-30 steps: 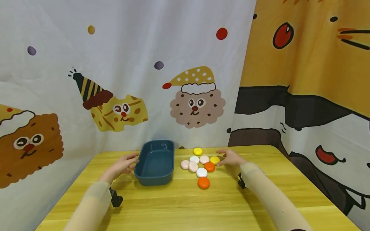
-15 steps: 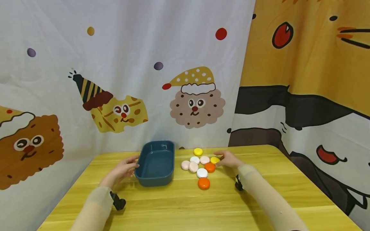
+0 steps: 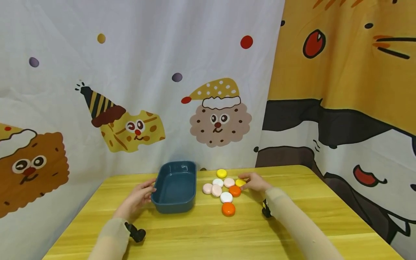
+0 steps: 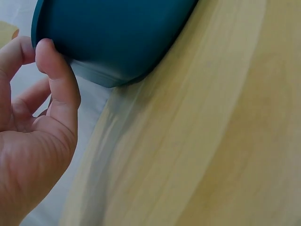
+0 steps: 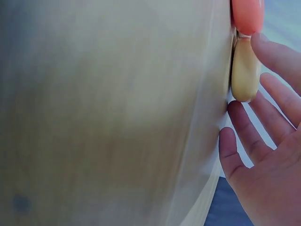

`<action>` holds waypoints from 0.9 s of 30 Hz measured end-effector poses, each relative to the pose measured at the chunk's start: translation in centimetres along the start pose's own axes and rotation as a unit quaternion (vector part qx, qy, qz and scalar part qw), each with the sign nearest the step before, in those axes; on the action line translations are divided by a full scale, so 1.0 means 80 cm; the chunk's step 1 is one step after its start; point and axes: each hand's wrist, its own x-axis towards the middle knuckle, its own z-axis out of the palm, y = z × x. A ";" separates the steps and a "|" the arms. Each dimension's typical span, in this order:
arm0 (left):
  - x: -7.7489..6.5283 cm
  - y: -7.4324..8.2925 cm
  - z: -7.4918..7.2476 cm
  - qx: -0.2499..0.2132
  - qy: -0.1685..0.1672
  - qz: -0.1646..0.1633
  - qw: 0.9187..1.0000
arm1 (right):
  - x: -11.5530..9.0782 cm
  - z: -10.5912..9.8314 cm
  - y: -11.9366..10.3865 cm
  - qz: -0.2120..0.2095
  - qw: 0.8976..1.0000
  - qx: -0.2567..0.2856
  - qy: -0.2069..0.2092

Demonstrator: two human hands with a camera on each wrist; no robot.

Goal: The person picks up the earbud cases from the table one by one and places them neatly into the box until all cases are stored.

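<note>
The left hand (image 3: 138, 198) touches the blue dish's (image 3: 175, 186) left rim, fingers relaxed; the right hand (image 3: 256, 181), fingers spread straight, touches a yellow cap (image 3: 239, 182).

A dark teal dish (image 3: 175, 187) sits on the yellow wood-grain surface (image 3: 201, 234), beside yellow (image 3: 221, 173), white (image 3: 226, 197), pale pink (image 3: 207, 188) and orange caps (image 3: 228, 208).
</note>
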 end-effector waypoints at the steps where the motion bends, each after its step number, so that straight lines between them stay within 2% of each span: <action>1: 0.000 -0.001 0.001 -0.006 0.000 0.000 1.000 | 0.000 0.001 -0.001 0.003 1.000 -0.001 0.000; 6: -0.004 -0.002 0.003 -0.025 -0.003 0.002 1.000 | 0.000 0.003 -0.002 0.014 1.000 -0.010 0.003; 15: -0.006 -0.007 0.002 -0.069 0.001 0.004 0.998 | 0.008 0.006 0.005 0.007 1.000 -0.018 0.004; 23: -0.004 -0.014 -0.006 -0.090 -0.031 0.022 0.995 | 0.011 0.007 0.007 0.019 1.000 -0.011 0.013; 27: -0.003 -0.017 -0.006 -0.096 -0.035 0.023 0.994 | 0.011 0.007 0.008 0.034 0.999 -0.011 0.021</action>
